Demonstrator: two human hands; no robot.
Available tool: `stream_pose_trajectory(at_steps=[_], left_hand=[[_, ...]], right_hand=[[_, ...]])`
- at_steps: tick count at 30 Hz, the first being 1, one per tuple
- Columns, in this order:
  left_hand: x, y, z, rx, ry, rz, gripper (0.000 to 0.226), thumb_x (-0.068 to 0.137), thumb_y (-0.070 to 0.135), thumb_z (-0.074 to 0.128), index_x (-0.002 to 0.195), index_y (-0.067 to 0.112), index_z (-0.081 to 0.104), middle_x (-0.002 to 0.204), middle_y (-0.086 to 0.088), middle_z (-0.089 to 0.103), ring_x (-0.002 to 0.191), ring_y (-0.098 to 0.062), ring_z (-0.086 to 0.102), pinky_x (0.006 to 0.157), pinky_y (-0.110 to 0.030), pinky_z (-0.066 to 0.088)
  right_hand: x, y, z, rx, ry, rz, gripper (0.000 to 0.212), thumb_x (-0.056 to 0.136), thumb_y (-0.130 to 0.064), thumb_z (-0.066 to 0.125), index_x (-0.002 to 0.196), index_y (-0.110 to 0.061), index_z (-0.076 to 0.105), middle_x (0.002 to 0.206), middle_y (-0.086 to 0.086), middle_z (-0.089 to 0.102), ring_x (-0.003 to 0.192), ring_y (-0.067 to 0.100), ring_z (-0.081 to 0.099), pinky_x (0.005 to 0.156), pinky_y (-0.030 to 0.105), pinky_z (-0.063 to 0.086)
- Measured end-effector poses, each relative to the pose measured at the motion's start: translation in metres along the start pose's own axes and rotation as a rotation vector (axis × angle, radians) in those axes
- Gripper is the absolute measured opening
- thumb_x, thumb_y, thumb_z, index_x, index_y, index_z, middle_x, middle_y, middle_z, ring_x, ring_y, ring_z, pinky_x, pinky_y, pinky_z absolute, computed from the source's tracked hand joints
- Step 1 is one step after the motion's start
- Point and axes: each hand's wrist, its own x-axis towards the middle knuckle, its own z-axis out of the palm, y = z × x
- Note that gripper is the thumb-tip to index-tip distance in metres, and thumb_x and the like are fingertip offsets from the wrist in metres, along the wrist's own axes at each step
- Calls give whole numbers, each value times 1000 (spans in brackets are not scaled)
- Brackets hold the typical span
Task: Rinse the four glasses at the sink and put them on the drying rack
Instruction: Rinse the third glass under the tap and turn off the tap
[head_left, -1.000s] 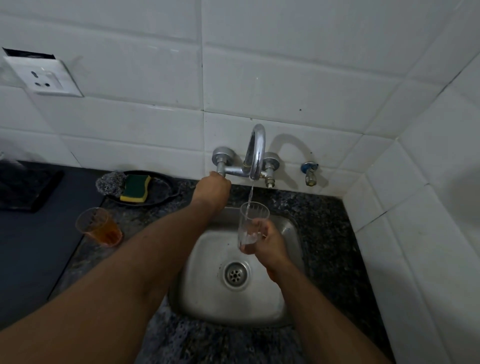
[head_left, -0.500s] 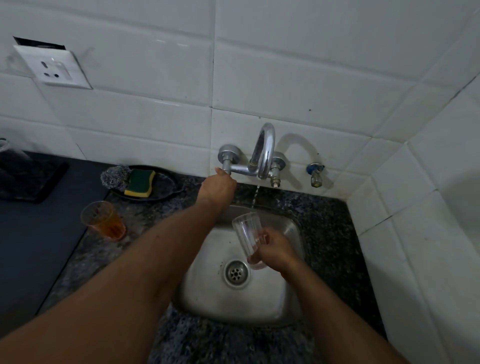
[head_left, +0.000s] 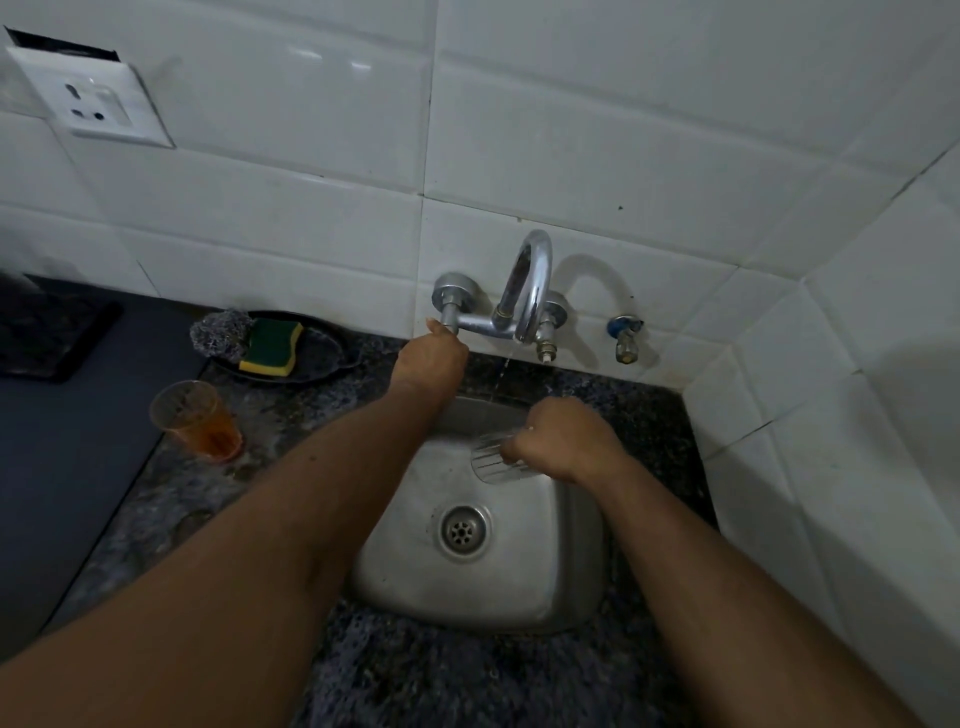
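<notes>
My right hand grips a clear ribbed glass, tipped on its side with its mouth to the left, over the steel sink. My left hand holds the left tap handle under the chrome faucet. A thin trickle of water falls from the spout behind my right hand. A second glass with orange liquid stands upright on the granite counter to the left of the sink.
A black dish with a green-yellow sponge and a steel scrubber sits by the back wall. A dark mat covers the counter on the left. A small valve sticks out right of the faucet. Tiled walls close the right corner.
My right hand has turned the glass from upright under the stream to lying sideways, lower in the sink. The water stream has thinned. My left hand stays on the tap handle.
</notes>
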Motion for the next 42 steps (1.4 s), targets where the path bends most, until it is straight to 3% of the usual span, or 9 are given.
stream_pose_trajectory(at_steps=[6, 12, 33, 42], left_hand=[[-3, 1, -1, 32, 18, 5, 55, 109, -1, 38, 154, -22, 15, 127, -34, 65, 110, -43, 69, 92, -48, 56], [-3, 2, -2, 60, 14, 5, 57, 108, -2, 42, 154, -21, 16, 127, -33, 65, 110, -42, 70, 93, -47, 56], [-2, 3, 2, 25, 26, -13, 58, 108, 2, 44, 155, -20, 18, 121, -29, 69, 103, -39, 72, 88, -45, 58], [-4, 5, -2, -2, 13, -28, 57, 109, 2, 39, 156, -19, 14, 127, -31, 66, 111, -42, 69, 93, -46, 55]], right_hand=[[-7, -5, -3, -32, 188, -122, 46, 67, -49, 76, 94, -18, 55, 91, 2, 62, 79, 22, 60, 57, 30, 38], [-11, -4, -1, 54, 316, -182, 33, 67, -40, 80, 86, -19, 63, 79, -1, 66, 71, 18, 63, 65, 40, 60], [-11, -6, -3, 43, 320, -168, 36, 67, -44, 84, 91, -21, 68, 81, -5, 67, 72, 13, 63, 66, 37, 61], [-9, -5, -1, 62, 317, -162, 39, 64, -47, 84, 88, -23, 66, 79, -6, 66, 70, 13, 64, 65, 39, 62]])
